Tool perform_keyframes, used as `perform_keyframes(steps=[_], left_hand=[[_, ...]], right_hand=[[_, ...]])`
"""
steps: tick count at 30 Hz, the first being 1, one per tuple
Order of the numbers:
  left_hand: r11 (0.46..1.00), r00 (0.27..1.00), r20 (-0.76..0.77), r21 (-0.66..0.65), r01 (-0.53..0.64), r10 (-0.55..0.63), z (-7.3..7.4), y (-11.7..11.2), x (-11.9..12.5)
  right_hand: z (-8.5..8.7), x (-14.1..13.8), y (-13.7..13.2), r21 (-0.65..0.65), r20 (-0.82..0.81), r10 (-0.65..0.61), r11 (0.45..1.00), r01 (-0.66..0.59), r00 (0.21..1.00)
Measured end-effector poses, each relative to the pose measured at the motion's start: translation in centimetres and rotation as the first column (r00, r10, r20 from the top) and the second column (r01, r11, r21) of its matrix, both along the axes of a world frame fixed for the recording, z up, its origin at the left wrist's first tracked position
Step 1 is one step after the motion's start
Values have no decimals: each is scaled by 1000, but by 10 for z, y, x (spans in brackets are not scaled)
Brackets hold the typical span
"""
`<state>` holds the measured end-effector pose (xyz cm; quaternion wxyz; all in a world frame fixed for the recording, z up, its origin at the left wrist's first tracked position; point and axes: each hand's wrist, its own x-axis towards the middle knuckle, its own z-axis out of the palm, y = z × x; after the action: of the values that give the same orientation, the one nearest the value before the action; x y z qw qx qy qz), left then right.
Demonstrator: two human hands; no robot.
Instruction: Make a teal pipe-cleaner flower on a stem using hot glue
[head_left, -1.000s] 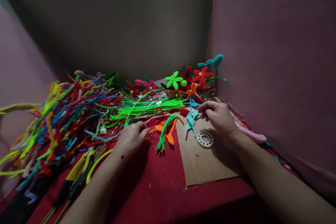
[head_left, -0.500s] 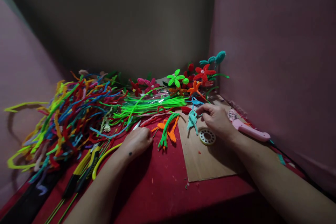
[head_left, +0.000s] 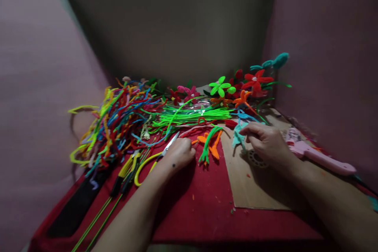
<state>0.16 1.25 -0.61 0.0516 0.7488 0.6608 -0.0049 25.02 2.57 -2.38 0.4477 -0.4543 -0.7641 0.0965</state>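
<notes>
**Hands among pipe cleaners on a red table**

Right hand (head_left: 267,143) is over the cardboard sheet (head_left: 262,193), which lies on the right half of the red table (head_left: 201,212). Its thumb and forefinger are pinched closed on the pale teal pipe-cleaner piece (head_left: 237,138). This piece lies at the far left corner of the cardboard. Under the palm, a white round disc (head_left: 254,160) shows only in part.

Left hand (head_left: 178,154) rests near the middle of the table, with the fingers curled closed into a fist. It touches the yellow-handled scissors (head_left: 170,144). The blades point toward the far edge and the handle loop points toward the near left corner. Whether the fingers really grip the scissors, I cannot tell.

Between the two hands lies an orange and green pipe-cleaner flower (head_left: 210,147), just beside the left hand and at the left edge of the cardboard. Behind it lies a bundle of neon green pipe cleaners (head_left: 195,115).

A big tangled pile of pipe cleaners (head_left: 118,122) in many colours fills the far left part of the table. Pliers (head_left: 126,171) with yellow and black handles lie just beside the scissors, on their left.

Finished flowers stand along the far edge, among them a green flower (head_left: 220,86) and a red flower (head_left: 256,80). A pink tool (head_left: 320,159) lies near the right edge, close to the right wrist.
</notes>
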Motion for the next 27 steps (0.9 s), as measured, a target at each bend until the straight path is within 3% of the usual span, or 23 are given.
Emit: perform_keyframes(steps=[6,14,17,21,24,27], left_hand=[[998,999,26,49,-25,23,-3,-5,2],[991,995,95,121,-53,41,0,-2,-4],[974,985,111,170,-149,131,13,8,-33],[897,924,67,224,-382,377,28,22,-92],[838,865,23,233,-493,502,27,30,-126],[833,849,-7,196,-517,528,19,38,-142]], right_hand=[[-7,-14,-9,128,40,181,974,-185,983],[-6,-46,-34,167,298,356,894,-415,886],[-2,-63,-44,186,408,419,831,-524,811],[-3,-81,-52,207,534,464,739,-641,707],[-14,-86,-54,224,543,490,697,-681,681],[-25,-85,-54,221,533,520,675,-704,667]])
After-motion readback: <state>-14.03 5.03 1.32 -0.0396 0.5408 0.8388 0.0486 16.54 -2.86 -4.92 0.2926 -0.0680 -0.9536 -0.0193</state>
